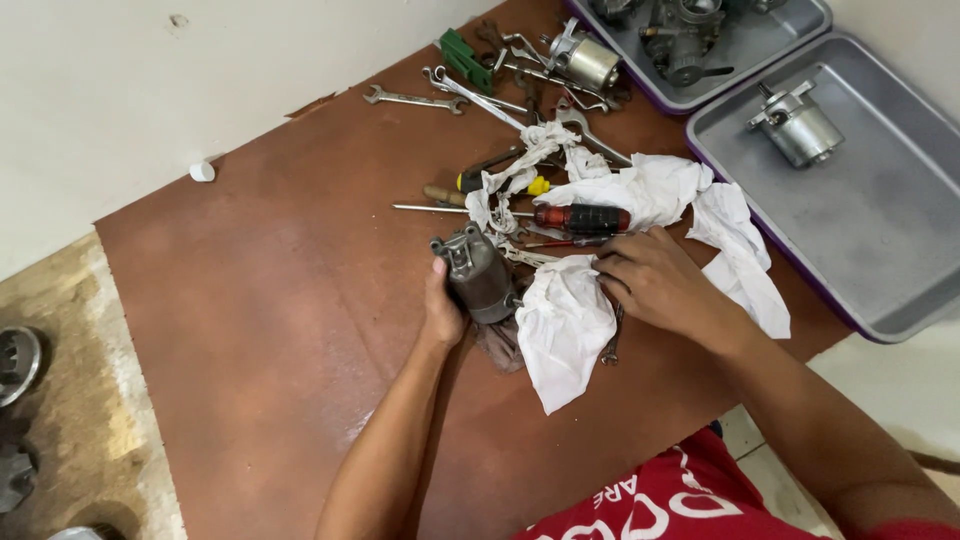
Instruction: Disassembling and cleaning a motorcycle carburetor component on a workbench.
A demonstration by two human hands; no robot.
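Observation:
My left hand [443, 312] grips a grey metal motor housing [477, 274], held upright just above the brown board [270, 290]. My right hand [652, 280] rests with bent fingers on a white rag [563, 325] beside the housing; its fingertips touch the cloth near some thin tools. A red-and-black handled screwdriver [580, 217] lies just beyond the right hand. More white rags [650, 190] are bunched behind it.
Several wrenches [415, 98] and screwdrivers [455, 195] lie scattered at the board's far side with a green tool [463, 55]. A grey tray [880, 230] at the right holds a small motor [800, 128]; a second tray [745, 50] holds metal parts. Gears [15, 365] lie at left.

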